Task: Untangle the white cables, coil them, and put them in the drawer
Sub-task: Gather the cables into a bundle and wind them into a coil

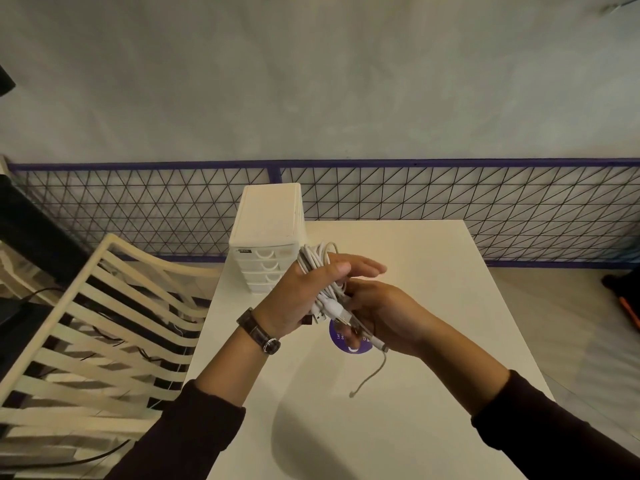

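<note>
Cables [319, 263] loop round the left hand [301, 296], its fingers straight, above the surface [433, 341]. The right hand [388, 317] pinches their ends. Keep loops snug, then reach the drawers [266, 265] at the far left corner.

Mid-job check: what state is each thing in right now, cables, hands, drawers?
white cables: wound round the left hand, one tail hanging loose.
left hand: fingers straight, carrying the coil.
right hand: pinching the cables below the coil.
drawer unit: on the table, all visible drawers shut.
</note>
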### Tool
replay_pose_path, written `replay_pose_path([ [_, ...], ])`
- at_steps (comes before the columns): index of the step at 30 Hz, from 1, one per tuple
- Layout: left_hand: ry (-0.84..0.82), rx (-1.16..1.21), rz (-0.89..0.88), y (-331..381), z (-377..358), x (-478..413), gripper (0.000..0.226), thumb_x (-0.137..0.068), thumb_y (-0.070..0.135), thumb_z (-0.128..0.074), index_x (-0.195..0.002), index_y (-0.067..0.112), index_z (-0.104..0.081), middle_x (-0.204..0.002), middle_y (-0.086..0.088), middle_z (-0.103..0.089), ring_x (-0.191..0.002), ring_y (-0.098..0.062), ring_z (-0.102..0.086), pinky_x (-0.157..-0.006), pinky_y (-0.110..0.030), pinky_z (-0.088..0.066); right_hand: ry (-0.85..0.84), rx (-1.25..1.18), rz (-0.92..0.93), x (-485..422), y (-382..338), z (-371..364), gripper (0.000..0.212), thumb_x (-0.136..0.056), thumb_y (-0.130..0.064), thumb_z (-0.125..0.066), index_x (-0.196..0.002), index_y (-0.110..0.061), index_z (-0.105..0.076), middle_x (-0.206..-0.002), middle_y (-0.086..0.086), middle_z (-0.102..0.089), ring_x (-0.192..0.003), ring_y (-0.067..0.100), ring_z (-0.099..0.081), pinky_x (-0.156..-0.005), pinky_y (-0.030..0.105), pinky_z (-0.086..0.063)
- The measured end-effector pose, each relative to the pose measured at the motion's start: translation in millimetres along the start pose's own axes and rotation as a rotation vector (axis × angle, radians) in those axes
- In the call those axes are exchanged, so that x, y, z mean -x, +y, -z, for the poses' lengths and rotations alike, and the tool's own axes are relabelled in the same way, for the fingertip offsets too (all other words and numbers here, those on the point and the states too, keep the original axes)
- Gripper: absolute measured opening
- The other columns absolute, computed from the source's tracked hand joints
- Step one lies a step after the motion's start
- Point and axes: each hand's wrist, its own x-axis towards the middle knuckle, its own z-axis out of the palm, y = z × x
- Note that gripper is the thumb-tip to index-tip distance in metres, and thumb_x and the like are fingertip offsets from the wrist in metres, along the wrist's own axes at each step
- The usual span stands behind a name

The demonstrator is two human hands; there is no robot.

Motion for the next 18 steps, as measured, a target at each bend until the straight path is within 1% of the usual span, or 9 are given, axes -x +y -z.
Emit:
replay_pose_path([
  [2,-0.009,-0.083,0.015,-0.8,-0.6,0.6,0.032,-0.086,0.017,-0.044,-0.101,0.013,-0.072,-0.118,0.003,-0.066,-0.12,-0.016,-0.055,-0.093,-0.025,-0.047,-0.044,0.012,-0.012,0.9,-2.8,1.6,0.036,-0.076,-0.003,-0.036,-0.108,0.003,-0.052,-0.08,0.011,-0.065,-0.064,0.022,-0.061,-0.062,0.032,-0.052],
  [4,-0.03,-0.19,0.017,-1.9,-3.6,1.9,0.036,-0.086,0.004,-0.042,-0.108,0.01,-0.07,-0.119,0.013,-0.065,-0.12,-0.009,-0.054,-0.095,-0.021,-0.045,-0.073,-0.077,-0.006,2.0,-1.0,5.3,0.046,-0.077,-0.008,-0.035,-0.12,0.0,-0.051,-0.1,0.013,-0.066,-0.089,0.027,-0.064,-0.08,0.039,-0.053],
  [6,-0.062,-0.252,0.025,-2.3,-8.5,4.1,0.042,-0.084,-0.006,-0.038,-0.111,0.008,-0.066,-0.116,0.02,-0.065,-0.118,-0.005,-0.054,-0.094,-0.018,-0.044,-0.061,-0.189,-0.012,4.1,-0.2,5.9,0.052,-0.082,-0.015,-0.033,-0.131,-0.002,-0.044,-0.117,0.015,-0.06,-0.106,0.028,-0.059,-0.089,0.043,-0.051],
  [7,-0.07,-0.263,0.034,-2.7,-10.4,5.4,0.042,-0.083,-0.007,-0.037,-0.11,0.007,-0.065,-0.116,0.02,-0.064,-0.118,-0.005,-0.054,-0.093,-0.017,-0.044,-0.047,-0.228,-0.016,5.1,0.3,4.9,0.053,-0.083,-0.017,-0.033,-0.133,-0.002,-0.042,-0.12,0.016,-0.058,-0.107,0.028,-0.06,-0.087,0.043,-0.053],
  [9,-0.067,-0.28,0.048,-5.7,-11.9,7.6,0.041,-0.082,-0.003,-0.039,-0.109,0.01,-0.067,-0.121,0.018,-0.061,-0.117,-0.005,-0.054,-0.091,-0.021,-0.047,-0.004,-0.234,-0.003,5.6,3.3,2.7,0.049,-0.091,-0.016,-0.027,-0.136,0.001,-0.038,-0.114,0.013,-0.06,-0.094,0.021,-0.066,-0.078,0.036,-0.056],
  [11,-0.046,-0.31,0.046,-8.9,-12.6,9.0,0.039,-0.081,0.009,-0.043,-0.107,0.019,-0.071,-0.123,0.02,-0.06,-0.116,-0.015,-0.057,-0.091,-0.037,-0.05,0.026,-0.182,0.003,5.0,6.5,-0.3,0.043,-0.095,-0.012,-0.025,-0.133,-0.002,-0.043,-0.108,0.009,-0.063,-0.087,0.017,-0.068,-0.075,0.033,-0.056],
  [12,-0.035,-0.326,0.043,-10.8,-13.2,9.3,0.04,-0.08,0.015,-0.043,-0.109,0.023,-0.07,-0.123,0.022,-0.06,-0.118,-0.017,-0.055,-0.098,-0.04,-0.046,0.03,-0.15,-0.002,4.7,8.2,-1.2,0.039,-0.095,-0.011,-0.027,-0.127,-0.006,-0.05,-0.108,0.008,-0.065,-0.09,0.018,-0.068,-0.077,0.034,-0.056],
  [15,-0.037,-0.369,0.027,-14.5,-17.6,10.5,0.041,-0.079,0.016,-0.042,-0.111,0.022,-0.067,-0.117,0.027,-0.062,-0.125,-0.004,-0.049,-0.112,-0.02,-0.025,0.012,-0.158,-0.019,6.8,9.4,-3.2,0.038,-0.097,-0.004,-0.028,-0.106,-0.015,-0.063,-0.1,0.004,-0.073,-0.094,0.019,-0.069,-0.08,0.034,-0.057],
  [18,-0.01,-0.362,0.032,-18.6,-15.3,9.7,0.033,-0.082,0.017,-0.047,-0.105,0.019,-0.07,-0.114,0.019,-0.067,-0.125,-0.01,-0.051,-0.116,-0.027,-0.023,0.059,-0.205,0.017,3.5,13.3,-8.1,0.033,-0.096,-0.009,-0.035,-0.1,-0.017,-0.067,-0.096,0.003,-0.073,-0.091,0.021,-0.069,-0.076,0.033,-0.057],
])
